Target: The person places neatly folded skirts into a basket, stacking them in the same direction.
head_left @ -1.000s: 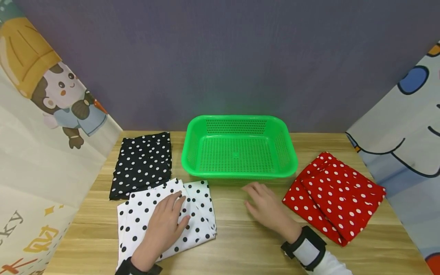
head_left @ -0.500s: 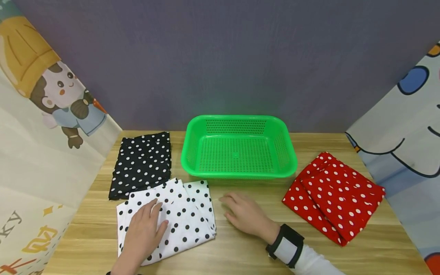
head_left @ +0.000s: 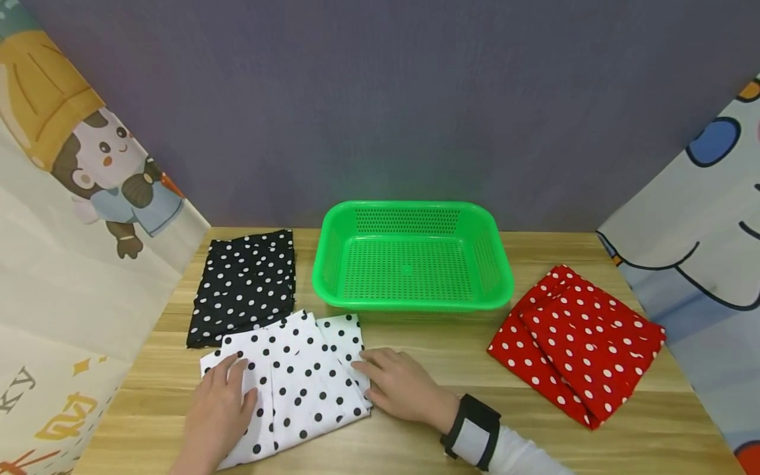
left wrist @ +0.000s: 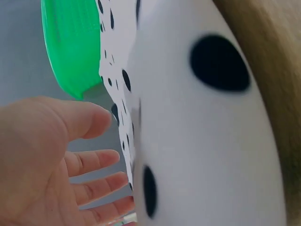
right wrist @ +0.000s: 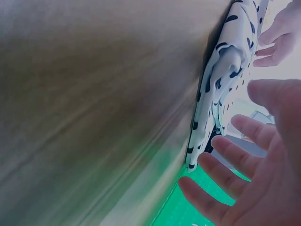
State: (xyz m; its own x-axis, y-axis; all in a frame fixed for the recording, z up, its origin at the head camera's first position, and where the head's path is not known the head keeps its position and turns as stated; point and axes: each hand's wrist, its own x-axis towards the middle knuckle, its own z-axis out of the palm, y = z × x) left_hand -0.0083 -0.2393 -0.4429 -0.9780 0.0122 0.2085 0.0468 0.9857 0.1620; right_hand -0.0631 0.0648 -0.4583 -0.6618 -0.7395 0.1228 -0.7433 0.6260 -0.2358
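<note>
A folded white cloth with black dots [head_left: 317, 396] lies on the table at the front left. My left hand [head_left: 218, 406] is over its left part, fingers relaxed and pinching nothing; in the left wrist view the thumb and fingers [left wrist: 96, 160] are spread beside the fabric. At the cloth's right edge is my right hand [head_left: 404, 386], its fingertips at or just over that edge. In the right wrist view its fingers [right wrist: 230, 181] are extended and apart, near the cloth's layered side [right wrist: 202, 127]. Whether they touch it I cannot tell.
Behind the hands stands a green plastic basket [head_left: 412, 305], with nothing in it. A folded black cloth with white dots [head_left: 246, 284] lies at the back left, next to the white one. On the right lies a folded red dotted cloth [head_left: 584, 343]. A grey panel [head_left: 404, 99] rises behind the table.
My left hand has slid left and toward me across the white cloth. My right hand has moved left and nearer, from in front of the basket to the cloth's right edge. The cloths look unmoved.
</note>
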